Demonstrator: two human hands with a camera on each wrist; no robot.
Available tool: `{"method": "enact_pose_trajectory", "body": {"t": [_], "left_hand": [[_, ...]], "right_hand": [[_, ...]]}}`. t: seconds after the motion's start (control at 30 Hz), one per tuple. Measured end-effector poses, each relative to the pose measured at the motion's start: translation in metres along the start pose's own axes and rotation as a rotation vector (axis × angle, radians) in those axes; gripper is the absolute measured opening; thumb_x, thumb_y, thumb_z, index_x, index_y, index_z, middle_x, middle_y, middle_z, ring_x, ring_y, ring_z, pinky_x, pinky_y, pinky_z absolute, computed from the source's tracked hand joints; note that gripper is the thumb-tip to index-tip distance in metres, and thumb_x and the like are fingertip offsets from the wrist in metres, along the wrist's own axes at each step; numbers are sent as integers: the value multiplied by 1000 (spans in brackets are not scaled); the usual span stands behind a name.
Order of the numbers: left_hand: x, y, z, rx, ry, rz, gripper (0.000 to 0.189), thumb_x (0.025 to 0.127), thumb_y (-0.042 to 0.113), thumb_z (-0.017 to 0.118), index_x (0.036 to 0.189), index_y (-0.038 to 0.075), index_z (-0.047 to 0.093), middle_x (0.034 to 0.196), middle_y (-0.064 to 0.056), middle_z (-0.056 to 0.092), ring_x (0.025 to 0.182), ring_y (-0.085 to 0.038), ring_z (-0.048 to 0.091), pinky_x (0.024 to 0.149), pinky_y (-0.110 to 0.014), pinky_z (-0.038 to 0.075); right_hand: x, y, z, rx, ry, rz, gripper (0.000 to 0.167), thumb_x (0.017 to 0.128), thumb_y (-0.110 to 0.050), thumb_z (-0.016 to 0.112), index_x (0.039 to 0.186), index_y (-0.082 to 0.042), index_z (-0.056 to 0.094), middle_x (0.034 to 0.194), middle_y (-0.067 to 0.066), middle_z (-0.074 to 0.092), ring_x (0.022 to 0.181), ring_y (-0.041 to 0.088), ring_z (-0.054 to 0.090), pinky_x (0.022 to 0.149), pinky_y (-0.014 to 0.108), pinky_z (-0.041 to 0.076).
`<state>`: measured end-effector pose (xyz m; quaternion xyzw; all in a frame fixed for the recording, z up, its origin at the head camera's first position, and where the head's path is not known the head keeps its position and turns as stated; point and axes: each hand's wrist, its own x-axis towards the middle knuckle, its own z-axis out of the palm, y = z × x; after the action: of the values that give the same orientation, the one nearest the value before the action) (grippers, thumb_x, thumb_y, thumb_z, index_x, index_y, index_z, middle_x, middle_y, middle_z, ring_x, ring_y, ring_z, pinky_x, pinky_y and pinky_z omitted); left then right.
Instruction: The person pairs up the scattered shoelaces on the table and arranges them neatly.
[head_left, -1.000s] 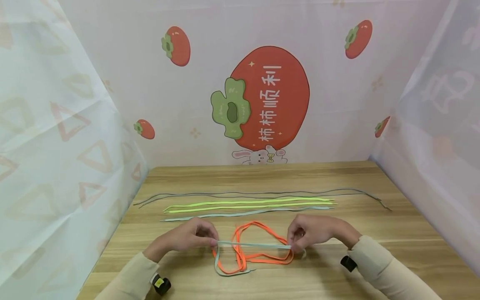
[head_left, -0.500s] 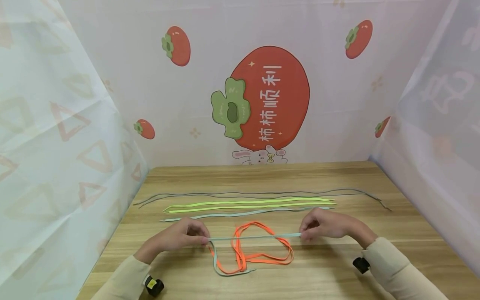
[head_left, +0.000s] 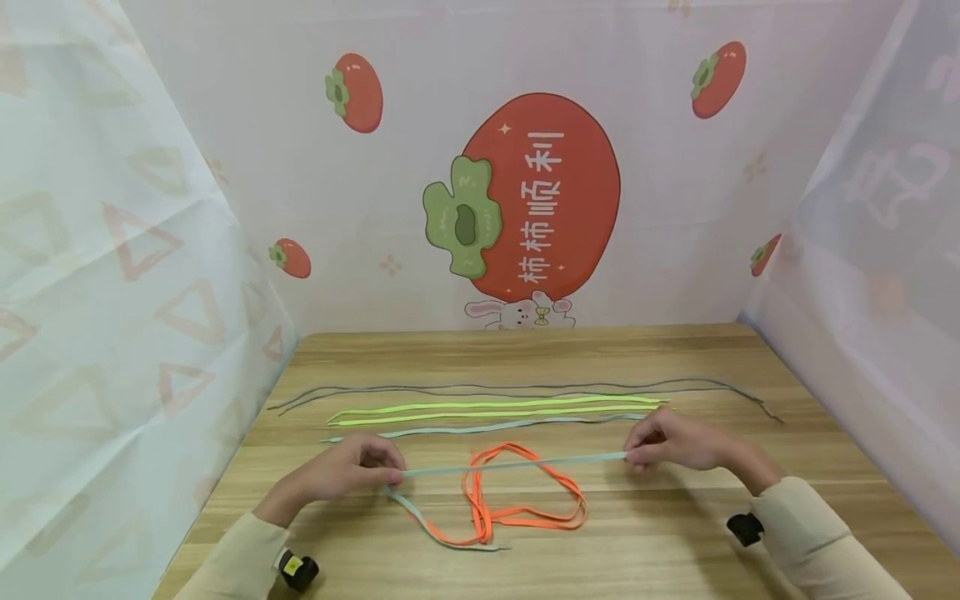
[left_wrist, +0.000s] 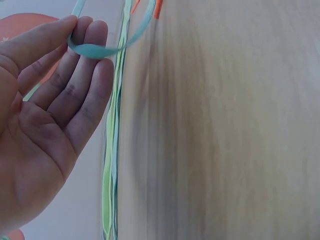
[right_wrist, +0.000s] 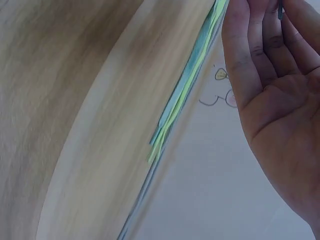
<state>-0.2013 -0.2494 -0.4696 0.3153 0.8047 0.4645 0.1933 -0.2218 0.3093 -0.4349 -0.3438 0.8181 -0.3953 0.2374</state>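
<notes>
A light blue shoelace (head_left: 577, 459) stretches nearly straight between both hands above the table. My left hand (head_left: 345, 469) pinches it between thumb and fingertips; the left wrist view shows the lace (left_wrist: 95, 51) looping past those fingers. Its loose tail hangs to the table and ends near the middle. My right hand (head_left: 678, 442) pinches the other end, higher and farther right; a short lace tip (right_wrist: 280, 11) pokes out by its fingers in the right wrist view. Beneath the taut lace lies a looped, tangled orange shoelace (head_left: 536, 524), one strand running beside the blue tail.
Behind the hands, a second light blue shoelace (head_left: 465, 430), yellow-green shoelaces (head_left: 465, 406) and thin grey shoelaces (head_left: 420, 386) lie stretched side by side across the wooden table (head_left: 525, 354). Printed white sheets (head_left: 390, 192) close in the back and sides.
Both hands have moved apart, the right one rightward and away from the body, the left one leftward. The blue lace span between them has lengthened. The orange lace loops stay put.
</notes>
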Motion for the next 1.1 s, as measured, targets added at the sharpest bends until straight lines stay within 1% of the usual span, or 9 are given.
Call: {"method": "enact_pose_trajectory", "body": {"t": [0.17,0.27,0.37,0.5,0.6,0.7,0.8,0.93,1.1], "left_hand": [[-6,-1,-6,21,22,3,14,104,15,67,107,3,74,94,-18,77,85,-13,71,76,-27,58],[-11,-3,-9,21,35,2,14,104,15,68,107,3,74,96,-19,77,86,-14,72,77,-27,58],[-15,-6,-12,18,46,5,14,104,15,68,107,2,74,96,-20,76,86,-18,73,77,-27,59],[-22,-8,-17,26,63,1,15,105,15,67,108,2,74,95,-20,76,87,-19,73,78,-27,58],[-26,-9,-22,37,79,-13,16,105,16,67,109,2,74,95,-20,76,87,-19,72,78,-27,58],[-30,-12,-26,43,96,-29,16,104,16,67,108,2,74,95,-20,76,86,-20,72,77,-28,59],[-35,-16,-30,32,103,-38,17,105,16,67,109,1,73,98,-21,76,88,-23,75,79,-30,61],[-41,-21,-36,35,121,-54,17,105,17,67,109,2,74,99,-20,76,89,-22,75,80,-32,61],[-47,-25,-42,45,149,-84,17,105,19,68,109,4,74,99,-18,76,87,-19,73,78,-32,60]], "right_hand": [[-9,3,-9,14,21,-8,22,107,-15,63,105,2,76,97,17,75,87,12,74,78,37,65],[-15,5,-14,4,34,-24,21,107,-14,62,104,3,75,98,18,74,89,14,75,78,36,65],[-22,8,-19,0,48,-30,20,108,-12,61,102,3,74,97,16,73,91,14,75,78,33,65],[-31,14,-25,7,63,-5,20,109,-11,59,103,2,73,97,13,72,92,14,75,80,32,64],[-37,17,-28,13,81,20,20,109,-10,58,103,3,73,97,13,72,91,14,75,79,34,65],[-41,20,-30,12,101,39,20,108,-10,59,100,2,72,98,13,72,90,12,74,78,35,65],[-44,25,-31,4,122,51,21,108,-11,60,96,2,72,98,13,71,87,10,71,77,35,64],[-47,31,-34,-5,147,69,22,107,-14,63,93,1,72,94,12,72,83,8,70,75,35,64],[-52,38,-39,0,161,91,22,107,-13,62,97,2,74,91,10,73,83,9,71,75,33,64]]}}
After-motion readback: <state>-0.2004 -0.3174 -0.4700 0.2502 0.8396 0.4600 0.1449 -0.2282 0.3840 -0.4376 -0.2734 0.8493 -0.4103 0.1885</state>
